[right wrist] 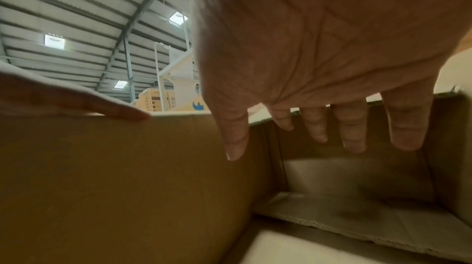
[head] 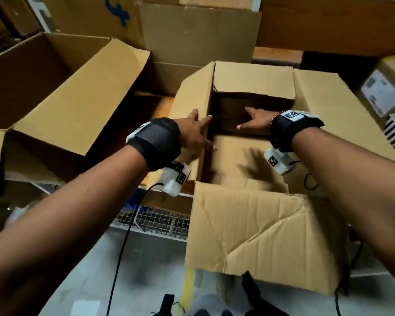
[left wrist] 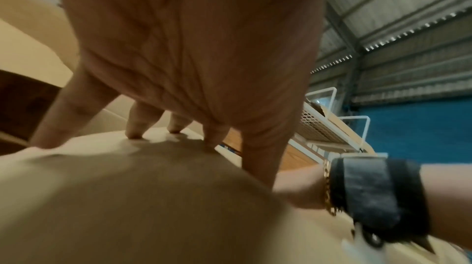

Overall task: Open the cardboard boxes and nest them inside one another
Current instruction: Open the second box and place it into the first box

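Observation:
A brown cardboard box (head: 260, 236) stands in front of me with all its top flaps folded outward. My left hand (head: 196, 131) lies on the left flap (head: 192, 96) at the box's rim, and its straight, spread fingers (left wrist: 132, 125) press the cardboard (left wrist: 127, 197). Inside the opening, my right hand (head: 255, 122) hovers with spread fingers (right wrist: 349, 127) and holds nothing. Below it I see the box's dark inside (right wrist: 357, 187) and a lighter cardboard panel (head: 233, 160). In the right wrist view a left fingertip (right wrist: 122, 112) rests on the left wall (right wrist: 127, 177).
A larger open cardboard box (head: 62, 94) sits to the left. Further cardboard boxes (head: 192, 30) stand behind, and a box with a white label (head: 383, 92) is at the right. A wire rack (head: 155, 220) and grey floor (head: 146, 270) lie below. Cables hang from both wrist cameras.

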